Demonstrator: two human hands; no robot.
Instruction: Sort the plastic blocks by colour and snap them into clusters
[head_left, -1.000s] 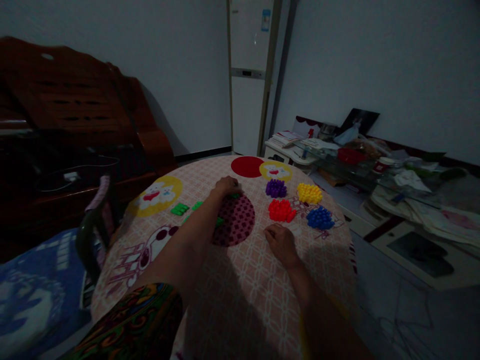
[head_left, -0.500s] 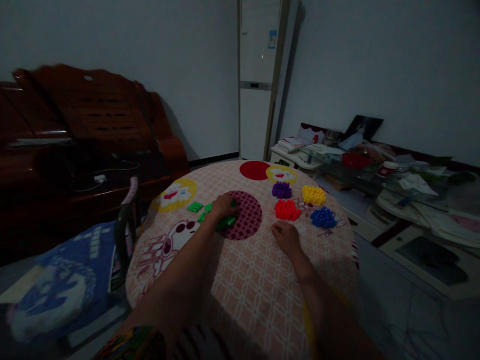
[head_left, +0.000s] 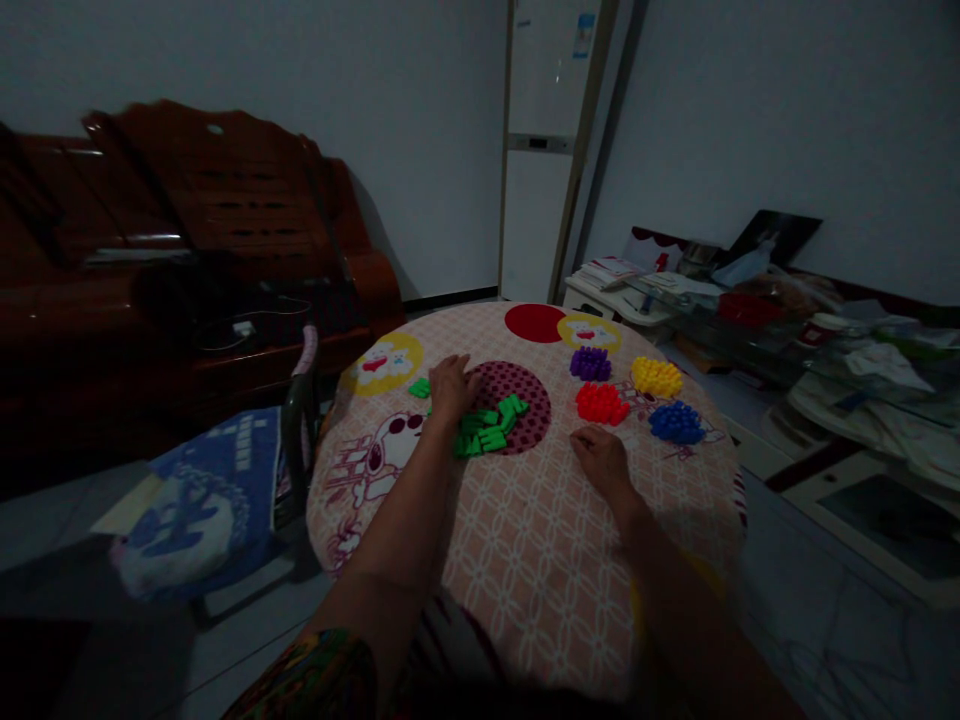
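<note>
Several green plastic pieces (head_left: 491, 428) lie in a loose pile at the left of the table, partly on a dark maroon dotted circle. My left hand (head_left: 451, 390) is just behind and left of them, palm down, its fingers stretched out. Another bit of green (head_left: 419, 388) shows left of that hand. My right hand (head_left: 602, 460) rests on the cloth with curled fingers, and nothing shows in it. In front of it is a red cluster of pieces (head_left: 601, 404). Purple (head_left: 590, 364), yellow (head_left: 656, 377) and blue (head_left: 676, 423) clusters stand close by.
A patterned cloth (head_left: 540, 540) covers the round table. At left stand a chair (head_left: 298, 430) with a blue cover and a wooden bench (head_left: 247, 200). A cluttered low cabinet (head_left: 780, 345) runs along the right wall. A tall white appliance (head_left: 536, 220) stands behind.
My left hand has come back from the far side toward me, then moved off the green pieces to the left, leaving them gathered on the circle. My right hand has stayed near the red cluster. The view has shifted.
</note>
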